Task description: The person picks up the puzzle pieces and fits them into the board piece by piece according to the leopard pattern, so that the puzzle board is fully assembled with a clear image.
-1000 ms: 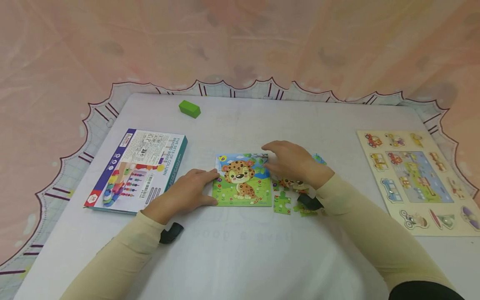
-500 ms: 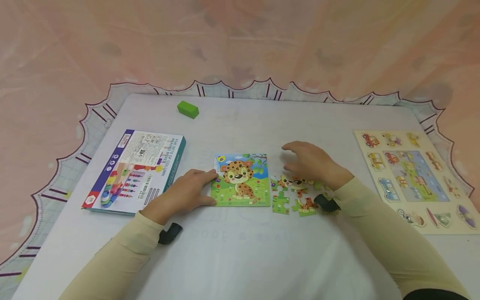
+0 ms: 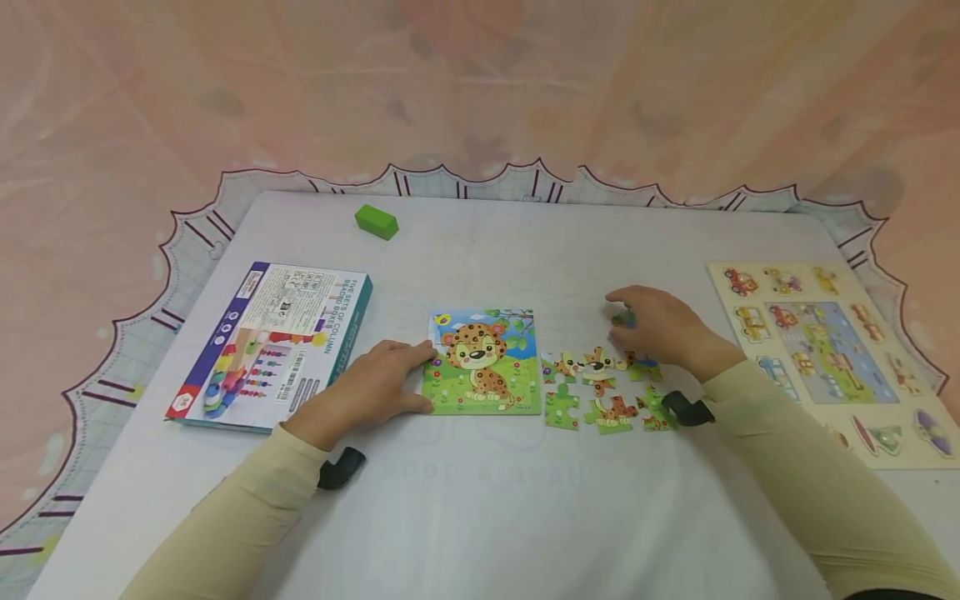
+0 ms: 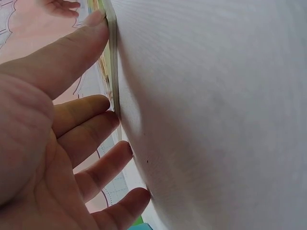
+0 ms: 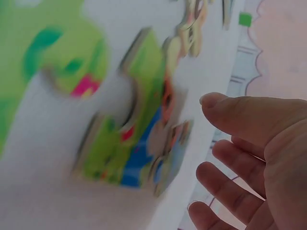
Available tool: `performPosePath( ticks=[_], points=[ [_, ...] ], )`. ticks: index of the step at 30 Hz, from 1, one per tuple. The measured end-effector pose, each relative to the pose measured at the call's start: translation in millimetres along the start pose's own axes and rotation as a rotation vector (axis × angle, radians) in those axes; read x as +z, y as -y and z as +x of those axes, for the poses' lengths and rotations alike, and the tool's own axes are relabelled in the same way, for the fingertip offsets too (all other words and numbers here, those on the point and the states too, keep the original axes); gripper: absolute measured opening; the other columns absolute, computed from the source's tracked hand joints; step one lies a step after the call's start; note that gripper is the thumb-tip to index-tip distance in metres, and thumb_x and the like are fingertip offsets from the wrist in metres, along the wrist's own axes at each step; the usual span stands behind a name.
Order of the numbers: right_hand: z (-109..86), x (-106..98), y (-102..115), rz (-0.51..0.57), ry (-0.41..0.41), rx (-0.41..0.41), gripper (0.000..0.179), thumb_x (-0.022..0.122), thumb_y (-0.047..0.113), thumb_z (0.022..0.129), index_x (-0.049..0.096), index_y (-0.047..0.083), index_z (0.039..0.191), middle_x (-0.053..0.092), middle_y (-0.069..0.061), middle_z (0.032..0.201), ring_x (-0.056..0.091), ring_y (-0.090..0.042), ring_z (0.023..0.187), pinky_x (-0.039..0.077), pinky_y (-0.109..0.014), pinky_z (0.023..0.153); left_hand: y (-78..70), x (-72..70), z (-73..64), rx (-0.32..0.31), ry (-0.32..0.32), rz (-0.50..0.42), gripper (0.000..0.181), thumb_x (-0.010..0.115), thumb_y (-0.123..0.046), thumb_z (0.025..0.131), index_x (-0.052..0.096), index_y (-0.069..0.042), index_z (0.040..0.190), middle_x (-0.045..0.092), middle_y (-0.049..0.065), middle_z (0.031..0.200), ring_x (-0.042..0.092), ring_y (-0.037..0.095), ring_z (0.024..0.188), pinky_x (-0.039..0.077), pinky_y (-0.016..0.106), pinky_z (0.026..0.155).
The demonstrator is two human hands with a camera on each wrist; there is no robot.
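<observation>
A square leopard picture puzzle lies in the middle of the table. Along its left side rests my left hand, thumb at the near corner and forefinger farther up. In the left wrist view the thumb and fingertips touch the board's edge, the fingers loosely spread. Loose jigsaw pieces with parts of a leopard lie right of the board. Over their far right end is my right hand, thumb and fingers apart. A small blue-green piece shows between them in the head view.
At left lies a beaded-column toy box. A green block is near the table's far edge. A wooden vehicle peg board lies at right, partly behind my right forearm.
My right hand has moved right, off the leopard picture's upper right corner and across to the far right loose pieces, uncovering several of them. The left hand has stayed at the board's side.
</observation>
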State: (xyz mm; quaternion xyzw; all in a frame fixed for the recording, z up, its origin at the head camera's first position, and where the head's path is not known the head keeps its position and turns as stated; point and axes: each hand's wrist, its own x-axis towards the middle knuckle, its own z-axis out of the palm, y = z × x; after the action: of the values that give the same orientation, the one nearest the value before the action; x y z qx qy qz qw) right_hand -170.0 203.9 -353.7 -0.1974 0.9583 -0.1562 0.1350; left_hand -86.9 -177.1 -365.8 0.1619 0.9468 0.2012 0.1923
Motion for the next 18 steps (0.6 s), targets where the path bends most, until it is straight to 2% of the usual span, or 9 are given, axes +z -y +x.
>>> performPosePath(
  ticks=[4, 10, 18],
  points=[
    [-2.0, 0, -8, -0.016, 0.011, 0.015, 0.054, 0.067, 0.019, 0.095, 0.051, -0.004, 0.141, 0.049, -0.027, 0.144, 0.046, -0.045, 0.131, 0.036, -0.059, 0.108, 0.3, 0.2, 0.1, -0.001, 0.000, -0.002, 0.076, 0.082, -0.028, 0.084, 0.048, -0.007, 0.149, 0.047, 0.013, 0.150, 0.039, 0.037, 0.138, 0.036, 0.053, 0.110],
    [-5.5, 0, -16, -0.071, 0.003, -0.012, 0.052, 0.068, 0.019, 0.094, 0.053, -0.007, 0.137, 0.055, -0.029, 0.137, 0.053, -0.046, 0.123, 0.040, -0.059, 0.104, 0.9, 0.8, 0.6, 0.000, -0.002, 0.001, 0.076, 0.082, -0.028, 0.084, 0.048, -0.007, 0.149, 0.047, 0.012, 0.150, 0.039, 0.036, 0.138, 0.036, 0.053, 0.110],
    [-7.6, -1, -20, -0.047, 0.030, 0.017, 0.052, 0.069, 0.020, 0.094, 0.054, -0.006, 0.137, 0.059, -0.028, 0.131, 0.056, -0.045, 0.119, 0.042, -0.060, 0.101, 1.3, 1.2, 0.4, -0.006, -0.004, -0.002, 0.076, 0.083, -0.028, 0.084, 0.049, -0.008, 0.149, 0.048, 0.013, 0.149, 0.039, 0.036, 0.138, 0.037, 0.053, 0.109]
  ],
)
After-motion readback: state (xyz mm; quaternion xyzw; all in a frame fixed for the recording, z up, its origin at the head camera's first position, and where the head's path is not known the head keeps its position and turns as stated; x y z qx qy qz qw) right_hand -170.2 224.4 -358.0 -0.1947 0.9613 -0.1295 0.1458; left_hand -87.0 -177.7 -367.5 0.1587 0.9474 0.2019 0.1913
